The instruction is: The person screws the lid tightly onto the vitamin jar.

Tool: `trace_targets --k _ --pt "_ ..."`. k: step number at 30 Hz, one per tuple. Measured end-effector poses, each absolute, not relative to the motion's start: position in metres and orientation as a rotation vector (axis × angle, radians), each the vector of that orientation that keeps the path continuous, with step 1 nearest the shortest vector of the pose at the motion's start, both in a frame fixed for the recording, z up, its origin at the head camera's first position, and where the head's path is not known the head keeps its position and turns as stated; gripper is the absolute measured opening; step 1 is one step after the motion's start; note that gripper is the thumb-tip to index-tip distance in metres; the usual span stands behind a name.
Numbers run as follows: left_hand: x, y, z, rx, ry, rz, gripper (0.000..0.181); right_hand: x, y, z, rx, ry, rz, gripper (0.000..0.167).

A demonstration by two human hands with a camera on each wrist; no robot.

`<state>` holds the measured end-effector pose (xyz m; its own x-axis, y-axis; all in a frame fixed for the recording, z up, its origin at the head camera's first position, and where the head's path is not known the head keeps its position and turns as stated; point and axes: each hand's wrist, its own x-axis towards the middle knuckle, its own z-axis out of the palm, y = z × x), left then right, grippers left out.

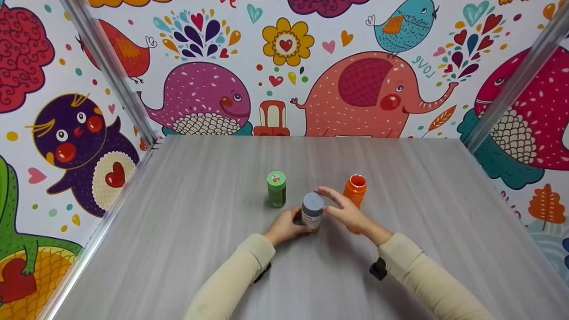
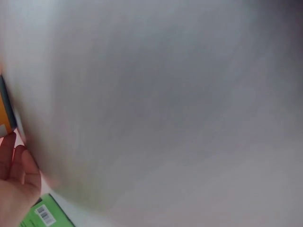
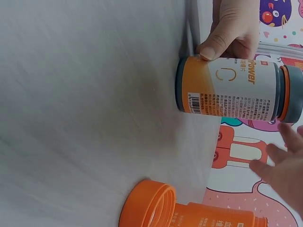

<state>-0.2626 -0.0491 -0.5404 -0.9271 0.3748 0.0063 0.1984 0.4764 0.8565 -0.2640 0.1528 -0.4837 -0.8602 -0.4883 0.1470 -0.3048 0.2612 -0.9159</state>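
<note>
grey-capped bottle (image 1: 312, 218): held upright at the grey table (image 1: 200, 275), gripped low around the label by the left hand (image 1: 284, 226); cannot tell whether lifted. flanked at the cap by the right hand (image 1: 346, 211), fingers loosely spread, contact unclear. to the left, farther back: upright green canister (image 1: 276, 193). to the right, partly behind the right hand: orange bottle (image 1: 354, 193), with an orange lid (image 3: 135, 203) near its base.

The person's left hand (image 1: 286, 227) grips the grey-capped bottle (image 1: 312, 218) near its base; the right hand (image 1: 349, 214), fingers (image 3: 277, 154) parted, hovers just right of its cap (image 1: 313, 201), both forearms (image 1: 229, 278) slanting in toward it.
</note>
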Motion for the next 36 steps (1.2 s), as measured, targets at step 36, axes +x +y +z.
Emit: trace_targets --k 36 --pt "-0.264 -0.048 -0.543 0.511 2.557 1.431 0.053 -0.266 0.147 -0.490 -0.607 2.502 -1.625 0.044"
